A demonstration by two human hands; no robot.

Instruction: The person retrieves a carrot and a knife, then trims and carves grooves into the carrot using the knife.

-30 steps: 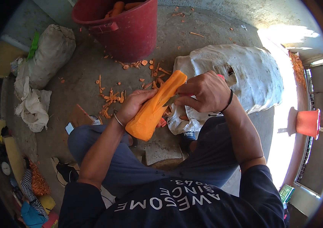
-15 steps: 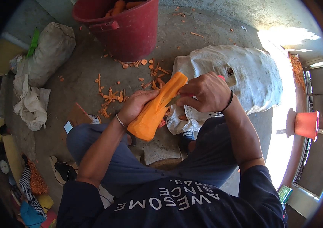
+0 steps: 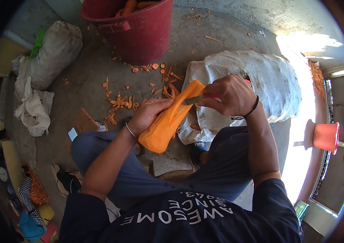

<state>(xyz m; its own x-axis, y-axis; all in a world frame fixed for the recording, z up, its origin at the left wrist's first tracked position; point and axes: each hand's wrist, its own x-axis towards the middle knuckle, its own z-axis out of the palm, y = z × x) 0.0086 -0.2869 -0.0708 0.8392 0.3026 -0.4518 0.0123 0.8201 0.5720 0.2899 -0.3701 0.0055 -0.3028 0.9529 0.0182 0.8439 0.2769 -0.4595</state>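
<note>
Person is sitting w/ knees apart and working w/ both hands clamped on sth: the L hand [image 3: 149, 115] is gripping a big orange carrot [image 3: 164, 128], thumb lying along its upr side, while the R hand [image 3: 230, 96] is closing on the red handle of a small knife [image 3: 194, 99]. Carrot is hanging in midair over the gap btwn the knees, in front of the shirt [image 3: 176, 220], w/ the concrete floor [image 3: 216, 26] showing below. Its long axis is running diagonally, lwr L to upr R of the view; the fat, rounded end is pointing back twd the person & a bit L, the slimmer end is pointing away & to the R, nr the white sack [image 3: 261, 87]. Blade is crossing that long axis at an angle & resting agst the carrot nr its far end; the tip is pointing L, twd the L hand, but the fingers are staying clear of it. Hands are sitting apart, w/ carrot & blade btwn them. Beyond, a dk red bucket [image 3: 139, 40] is holding more carrots [image 3: 129, 7], and orange scraps [image 3: 122, 102] are lying scattered on the floor, some just beside the bucket's base. A 2nd sack [image 3: 58, 50] is slumping at far L; a phone [image 3: 73, 134] is lying nr the L knee; a red tub [image 3: 325, 135] is showing at far R.
</note>
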